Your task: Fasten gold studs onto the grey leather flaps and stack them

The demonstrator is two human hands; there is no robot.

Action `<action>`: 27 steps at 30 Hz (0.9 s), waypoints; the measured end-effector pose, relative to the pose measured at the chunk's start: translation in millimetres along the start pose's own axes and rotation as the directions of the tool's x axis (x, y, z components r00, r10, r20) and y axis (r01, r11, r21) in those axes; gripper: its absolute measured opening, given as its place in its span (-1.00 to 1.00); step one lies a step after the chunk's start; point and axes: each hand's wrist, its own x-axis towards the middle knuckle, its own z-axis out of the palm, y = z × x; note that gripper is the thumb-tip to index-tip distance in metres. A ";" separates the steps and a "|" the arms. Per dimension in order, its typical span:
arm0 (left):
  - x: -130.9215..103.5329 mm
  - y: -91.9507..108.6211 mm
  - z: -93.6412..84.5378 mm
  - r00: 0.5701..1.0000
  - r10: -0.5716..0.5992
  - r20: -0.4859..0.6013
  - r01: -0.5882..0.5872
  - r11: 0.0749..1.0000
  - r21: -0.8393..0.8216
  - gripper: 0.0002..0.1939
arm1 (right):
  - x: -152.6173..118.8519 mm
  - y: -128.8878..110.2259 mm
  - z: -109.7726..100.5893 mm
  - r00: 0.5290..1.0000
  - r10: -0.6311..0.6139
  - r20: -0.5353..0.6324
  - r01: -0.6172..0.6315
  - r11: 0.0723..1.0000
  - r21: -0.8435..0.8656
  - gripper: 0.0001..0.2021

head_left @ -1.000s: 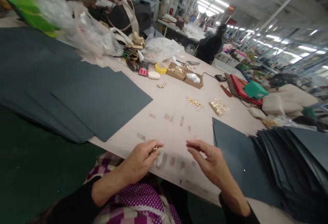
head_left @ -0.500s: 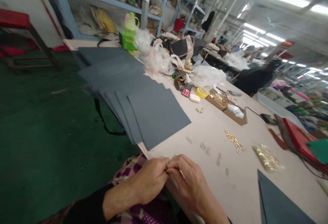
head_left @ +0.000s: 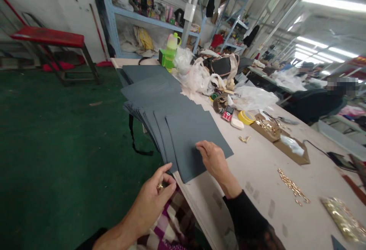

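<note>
My left hand (head_left: 156,191) is at the table's near edge, fingers curled around a small gold metal fitting (head_left: 160,186); its index finger points toward the stack's corner. Over the top grey sheet (head_left: 188,128) hovers my right hand (head_left: 213,160), thumb and forefinger pinched together. A tiny dark spot shows at those fingertips, too small to name. The grey sheets lie fanned out in an overlapping stack, their near corners along the table edge. A loose row of gold fittings (head_left: 291,185) lies to the right on the table.
Along the table (head_left: 211,200) are a bag of gold pieces (head_left: 343,217), cardboard boxes (head_left: 296,150), yellow tape (head_left: 246,117), a red phone (head_left: 228,113), plastic bags (head_left: 197,78) and a green bottle (head_left: 170,51). A red stool (head_left: 48,36) stands left; a person (head_left: 314,101) sits beyond.
My hands, together at the table edge before, are now apart. My right hand has moved forward over the top grey sheet; my left stays near the edge. The view has swung left.
</note>
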 end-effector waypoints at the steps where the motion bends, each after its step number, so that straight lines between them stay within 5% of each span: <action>1: -1.8 -1.4 -0.9 1.000 -0.007 0.007 0.007 1.000 -0.005 -0.38 | -3.0 1.0 -1.1 0.998 -0.031 0.051 0.033 0.999 -0.024 -0.81; 5: -4.7 -3.9 -2.1 0.997 -0.032 0.072 0.031 0.999 0.005 -0.44 | -35.3 -2.2 -21.3 0.940 -0.079 0.333 0.069 0.997 0.040 -0.78; 9: -1.6 -5.8 0.8 0.994 -0.031 0.106 0.031 1.000 0.007 -0.55 | -67.3 0.0 -38.9 0.862 -0.015 0.507 -0.141 0.953 0.267 -0.83; 13: -0.8 -2.9 10.5 0.992 -0.074 0.105 0.077 0.997 -0.027 -0.60 | -79.2 18.4 -30.6 0.816 0.227 0.532 -0.522 0.685 0.508 -0.86; 18: 4.7 17.2 27.9 0.991 -0.106 0.086 0.131 0.919 -0.372 -0.38 | -75.8 31.8 -20.2 0.754 0.380 0.536 -0.651 0.325 0.686 -0.57; 21: 15.8 32.4 36.2 0.970 -0.184 0.162 0.241 0.831 -0.502 -0.33 | -72.5 30.7 -21.8 0.720 0.408 0.561 -0.679 0.247 0.691 -0.55; 27: 35.7 34.7 51.2 0.903 -0.265 0.338 0.398 0.812 -0.427 -0.55 | -68.5 35.3 -18.0 0.714 0.400 0.574 -0.689 0.256 0.679 -0.60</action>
